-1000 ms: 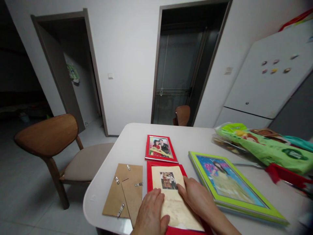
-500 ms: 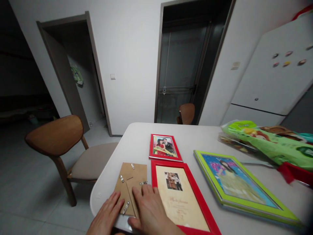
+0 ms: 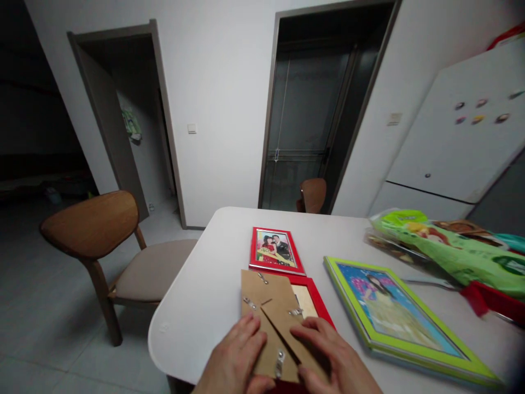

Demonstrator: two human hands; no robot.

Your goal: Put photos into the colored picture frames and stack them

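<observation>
A brown picture-frame backing board (image 3: 268, 293) with small metal clips and a slanted slit lies over the larger red photo frame (image 3: 318, 298), covering most of it. My left hand (image 3: 240, 353) grips the board's left edge, fingers on top and thumb low. At the lower right, my right hand (image 3: 334, 353) holds the opposite edge, with its fingers on the board beside the slit. Just beyond the board is a smaller red photo frame (image 3: 275, 249) with a picture of two people. Whether the board lies flush in the frame beneath, I cannot tell.
To the right, a lime-green photo frame (image 3: 397, 312) lies on the white table (image 3: 197, 306). Behind it are a green plastic package (image 3: 459, 246) and a red-handled tool (image 3: 488, 298). A wooden chair (image 3: 94, 224) stands left of the table, another chair (image 3: 312, 195) beyond its far edge.
Both hands have moved the backing board rightward from the bare table onto the larger red frame. My right hand has shifted from lying over the board to its right edge.
</observation>
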